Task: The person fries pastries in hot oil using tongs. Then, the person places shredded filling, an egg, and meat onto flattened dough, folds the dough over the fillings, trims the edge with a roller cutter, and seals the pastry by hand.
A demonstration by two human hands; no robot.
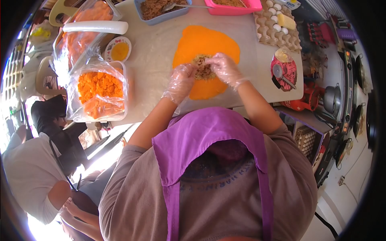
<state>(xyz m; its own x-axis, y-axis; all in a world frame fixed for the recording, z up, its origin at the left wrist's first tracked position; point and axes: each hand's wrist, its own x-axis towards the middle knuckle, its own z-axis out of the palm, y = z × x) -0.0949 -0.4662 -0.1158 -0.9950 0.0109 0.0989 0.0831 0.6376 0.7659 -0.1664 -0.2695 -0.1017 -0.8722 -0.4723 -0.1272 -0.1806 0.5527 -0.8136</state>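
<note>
A flat orange sheet of dough (207, 42) lies on the table, and a heap of crumbly brown and pale filling (206, 71) rests on its middle. Both of my hands wear clear plastic gloves. My left hand (181, 82) is closed at the filling's left edge, over the dough; its fingertips are partly hidden. From the right, my right hand (226, 69) reaches in with its fingers pinched together at the top of the filling, touching it.
At left are a tub of orange mash (100, 89), a white rolling pin (95, 27) and a small bowl (118, 49). Blue (165, 17) and pink (235, 9) containers stand at the back. On the right are an egg tray (277, 34) and a pink cloth item (284, 68). Another person (34, 172) sits lower left.
</note>
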